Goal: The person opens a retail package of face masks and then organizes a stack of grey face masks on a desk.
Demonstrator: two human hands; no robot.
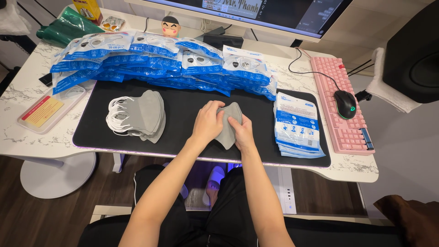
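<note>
1. The left hand (208,122) and the right hand (241,131) are both closed on one grey face mask (227,127). The mask lies on the black desk mat (183,105), at its middle near the front edge. The fingers of both hands press on the mask from each side.

2. To the left of the hands there is a pile of loose grey masks (139,118) with white ear loops, on the same mat. I cannot count them exactly; I see several, perhaps five or more, because they overlap.

3. To the right of the hands lies a stack of flat blue-and-white pouches (298,126). They look empty and flat. The number is not clear; the edges show at least four or five.

4. Behind the mat, a long heap of filled blue-and-white packets (160,61) crosses the desk. I count more than ten, but many are hidden under others.

5. My judgement of the progress: the filled heap looks like finished work, while the loose pile and the flat pouches look like work that is left. So it seems well past the middle, though not finished.

6. Further out there is one pink keyboard (340,103), one black mouse (345,103), one monitor (256,13), and one flat tray (48,110) at the left.
</note>
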